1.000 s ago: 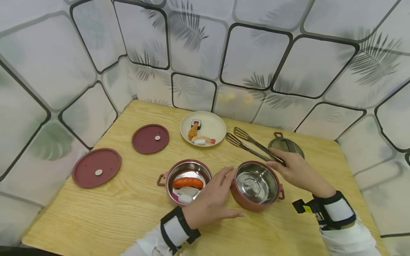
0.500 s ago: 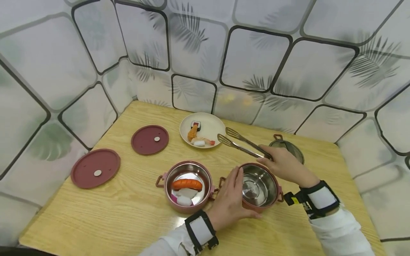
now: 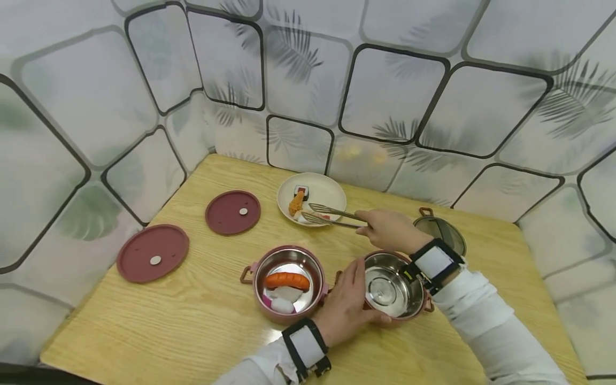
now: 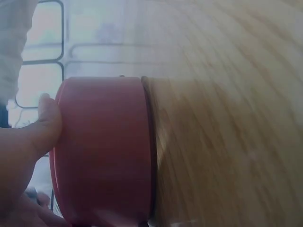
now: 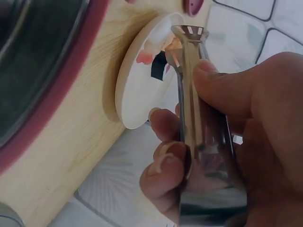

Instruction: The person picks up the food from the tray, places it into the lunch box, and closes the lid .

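My left hand (image 3: 347, 303) holds the left side of the right-hand pink pot (image 4: 104, 151), which has bare steel inside. In the left wrist view its thumb presses near the rim. My right hand (image 3: 391, 230) grips metal tongs (image 3: 341, 214) with slotted ends, their arms apart. The tips hover over the front of a cream plate (image 3: 329, 193) and partly hide a shrimp sushi there. Behind it on the plate lie a fried drumstick (image 3: 297, 204) and a sushi roll (image 3: 301, 191). Whether the tips touch food I cannot tell.
Left of the held pot stands another pink pot (image 3: 289, 319) with a sausage (image 3: 287, 280) and a white-and-purple piece (image 3: 282, 305) inside. Two maroon discs (image 3: 233, 213) lie at the left. A glass lid (image 3: 425, 229) lies behind my right wrist. Patterned walls rise behind the table.
My left hand has moved right, from between the pots onto the right-hand pot. My right hand has carried the tongs left, over the plate's food.
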`<control>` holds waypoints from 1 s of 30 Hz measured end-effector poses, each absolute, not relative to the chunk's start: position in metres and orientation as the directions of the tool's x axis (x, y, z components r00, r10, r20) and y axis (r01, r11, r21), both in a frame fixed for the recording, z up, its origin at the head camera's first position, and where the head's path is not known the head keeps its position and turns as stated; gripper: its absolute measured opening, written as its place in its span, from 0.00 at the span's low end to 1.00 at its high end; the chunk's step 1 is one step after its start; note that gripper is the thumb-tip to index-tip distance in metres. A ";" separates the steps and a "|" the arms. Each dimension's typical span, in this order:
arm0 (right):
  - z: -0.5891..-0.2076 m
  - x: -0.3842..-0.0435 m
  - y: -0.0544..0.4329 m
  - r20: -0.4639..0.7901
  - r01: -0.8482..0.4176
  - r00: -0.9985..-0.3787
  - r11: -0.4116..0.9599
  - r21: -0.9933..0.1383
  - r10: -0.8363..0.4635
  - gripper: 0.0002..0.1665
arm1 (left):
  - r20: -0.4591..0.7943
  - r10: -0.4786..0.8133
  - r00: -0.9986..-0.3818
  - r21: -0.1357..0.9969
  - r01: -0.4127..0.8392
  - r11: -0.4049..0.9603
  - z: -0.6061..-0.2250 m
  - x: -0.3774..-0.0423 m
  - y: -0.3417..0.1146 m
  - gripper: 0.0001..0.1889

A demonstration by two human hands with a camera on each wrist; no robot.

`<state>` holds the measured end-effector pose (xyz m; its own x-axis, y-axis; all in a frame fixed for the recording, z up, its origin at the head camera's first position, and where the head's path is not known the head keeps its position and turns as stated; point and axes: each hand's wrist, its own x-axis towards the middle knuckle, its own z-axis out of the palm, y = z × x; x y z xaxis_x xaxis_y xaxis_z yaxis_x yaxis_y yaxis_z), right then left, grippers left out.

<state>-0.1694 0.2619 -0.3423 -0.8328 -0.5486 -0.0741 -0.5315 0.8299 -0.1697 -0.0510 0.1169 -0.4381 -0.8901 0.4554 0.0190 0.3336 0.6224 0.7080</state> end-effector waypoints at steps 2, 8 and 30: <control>-0.343 -0.176 0.257 -0.080 -0.537 -0.828 0.827 -0.167 -0.554 0.13 | -0.004 0.451 -0.892 0.709 0.316 0.631 -0.437 -0.051 0.118 0.63; -0.345 -0.195 0.250 -0.102 -0.559 -0.810 0.813 -0.164 -0.577 0.12 | -0.035 0.455 -0.890 0.709 0.299 0.639 -0.436 -0.051 0.118 0.61; -0.355 -0.207 0.251 -0.204 -0.581 -0.774 0.800 -0.148 -0.599 0.18 | -0.018 0.452 -0.892 0.699 0.312 0.644 -0.437 -0.050 0.117 0.61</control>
